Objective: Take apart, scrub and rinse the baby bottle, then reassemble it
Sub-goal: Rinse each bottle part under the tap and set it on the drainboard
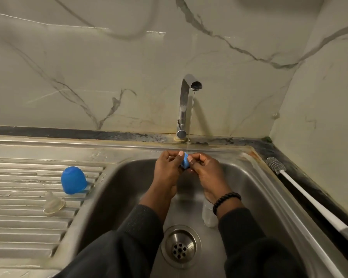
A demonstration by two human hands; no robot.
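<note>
Over the back of the sink basin (pixel 129 187), my left hand (pixel 169 167) and my right hand (pixel 205 169) both pinch a small blue bottle ring (pixel 184 161) between their fingertips. A thin stream of water runs from the chrome tap (pixel 184 105) just behind them. The clear bottle body (pixel 208 214) lies in the basin under my right wrist, partly hidden. On the ribbed drainboard at left stand the blue cap (pixel 73 180) and the clear silicone teat (pixel 52 204).
A bottle brush (pixel 301 189) with a white handle lies along the counter edge at right. The drain strainer (pixel 180 246) sits at the basin's near end. Marble-patterned walls close off the back and right side.
</note>
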